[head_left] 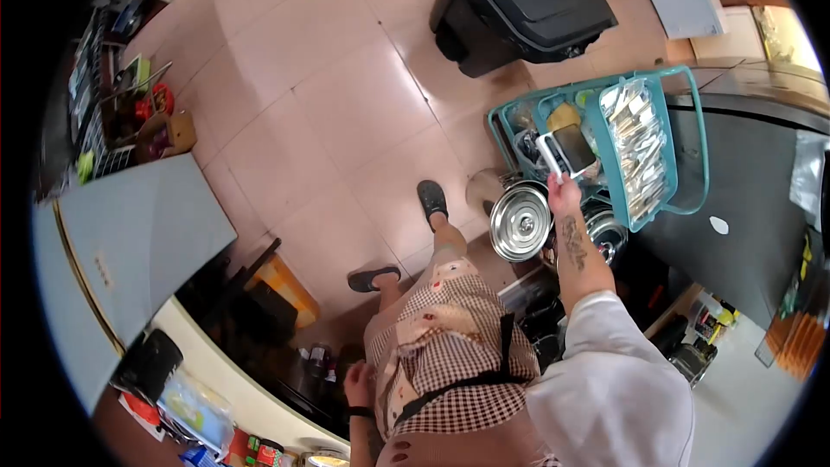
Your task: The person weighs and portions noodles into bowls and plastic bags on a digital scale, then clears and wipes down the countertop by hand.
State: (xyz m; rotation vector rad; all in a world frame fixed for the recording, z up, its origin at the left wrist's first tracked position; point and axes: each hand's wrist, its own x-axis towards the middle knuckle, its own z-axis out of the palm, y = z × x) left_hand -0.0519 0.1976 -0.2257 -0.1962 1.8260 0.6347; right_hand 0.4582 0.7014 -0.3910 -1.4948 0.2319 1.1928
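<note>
My right hand (pixel 564 195) is stretched out and closed on a white-edged rectangular object with a dark panel (pixel 562 153), whose exact kind I cannot make out. It is held over the teal basket rack (pixel 622 164). One compartment there is packed with thin wrapped utensils (pixel 640 147); others hold bags and a yellowish item. Just below that hand is a round shiny metal lid (pixel 521 221) on a pot, and a second metal lid (pixel 605 233) is partly covered by my forearm. My left hand (pixel 355 383) hangs low beside the checked apron (pixel 458 355), its fingers loosely apart, nothing visible in them.
A black lidded bin (pixel 527 0) stands on the pink tiled floor (pixel 328 121) ahead. To the left are a pale cabinet (pixel 138 242) and a cardboard box (pixel 169 134). A dark grey surface (pixel 735 199) flanks the rack on the right. Bottles and packets crowd the lower left counter.
</note>
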